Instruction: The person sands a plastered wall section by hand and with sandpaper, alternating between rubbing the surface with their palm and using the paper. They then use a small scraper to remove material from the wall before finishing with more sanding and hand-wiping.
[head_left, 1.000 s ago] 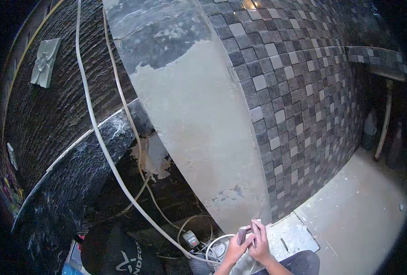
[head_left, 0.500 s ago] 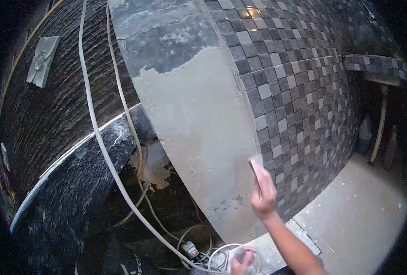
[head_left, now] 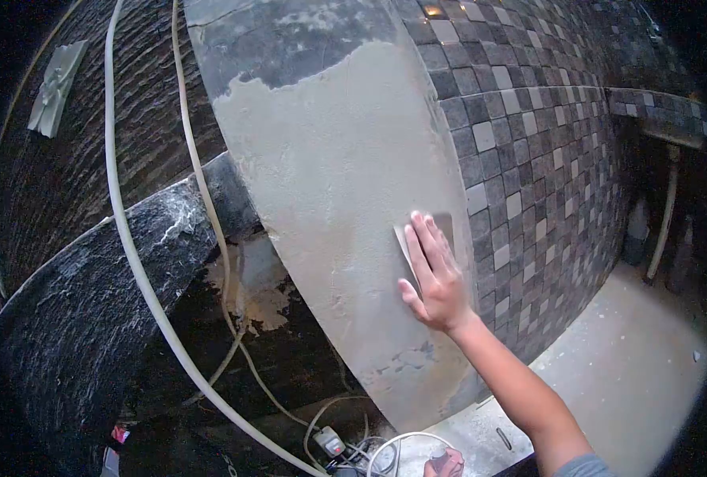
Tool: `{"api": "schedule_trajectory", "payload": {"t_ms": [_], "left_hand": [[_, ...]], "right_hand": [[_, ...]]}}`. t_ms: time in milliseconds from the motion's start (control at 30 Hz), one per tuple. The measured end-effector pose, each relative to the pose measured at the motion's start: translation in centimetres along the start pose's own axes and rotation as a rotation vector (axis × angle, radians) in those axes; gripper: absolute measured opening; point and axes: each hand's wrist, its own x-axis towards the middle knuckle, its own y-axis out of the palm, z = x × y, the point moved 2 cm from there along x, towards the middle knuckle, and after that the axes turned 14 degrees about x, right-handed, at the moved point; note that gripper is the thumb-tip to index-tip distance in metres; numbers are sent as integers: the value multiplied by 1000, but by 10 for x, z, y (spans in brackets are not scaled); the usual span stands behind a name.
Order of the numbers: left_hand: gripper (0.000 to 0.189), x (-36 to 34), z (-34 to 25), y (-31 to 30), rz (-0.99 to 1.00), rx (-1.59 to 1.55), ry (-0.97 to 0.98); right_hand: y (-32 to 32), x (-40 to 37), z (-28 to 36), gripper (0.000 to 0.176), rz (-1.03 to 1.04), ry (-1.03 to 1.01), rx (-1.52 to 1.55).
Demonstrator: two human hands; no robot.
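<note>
My right hand [head_left: 435, 282] lies against the pale plastered strip of wall [head_left: 330, 175], fingers stretched and close together. Under the fingers it presses a thin, flat sheet of sandpaper [head_left: 405, 246]; its edge shows left of the fingers, and the rest is mostly covered by the hand. At the bottom edge my left hand [head_left: 446, 463] is partly cut off, its fingers curled, and I cannot tell what is in them. A white cable loop [head_left: 405, 437] runs right beside that hand.
Grey mosaic tiles [head_left: 528, 175] cover the wall on the right. A long white hose [head_left: 135, 254] and thinner cables hang on the left, leading to a small plug box [head_left: 329, 440]. A dark curved panel [head_left: 131, 270] stands left, below a white ornament [head_left: 56, 89].
My right hand has come down flat onto the plaster with the sheet, turning from edge-on and shifting left and up. My left hand has dropped lower in the view. The camera view has shifted.
</note>
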Motion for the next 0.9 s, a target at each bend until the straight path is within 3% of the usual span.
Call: {"api": "schedule_trajectory", "payload": {"t_ms": [67,233,333,500,600,667,733,833,867,900], "left_hand": [[18,1,3,-5,-73,28,-38],[22,-10,-20,14,50,21,-37],[23,-13,-13,19,66,1,-49],[25,-17,-15,22,65,84,9],[27,-18,-2,14,79,162,63],[27,-14,-5,17,109,177,110],[28,-20,-4,16,48,158,2],[29,-29,-28,31,-126,51,-212],[29,-34,-35,36,-198,6,-295],[28,-29,-25,29,-181,95,-186]], "right_hand": [[2,39,-5,78,-41,-55,-99],[-3,199,-33,86,-345,-207,-231],[0,186,-33,87,-341,-181,-317],[23,-29,-3,93,69,99,-213],[14,12,-11,94,7,-43,-175],[6,111,-26,90,-165,-149,-260],[-8,204,-35,90,-293,-181,-191],[-9,209,-37,92,-319,-192,-205],[-5,180,-39,92,-278,-174,-249],[2,128,-37,91,-240,-155,-294]]}}
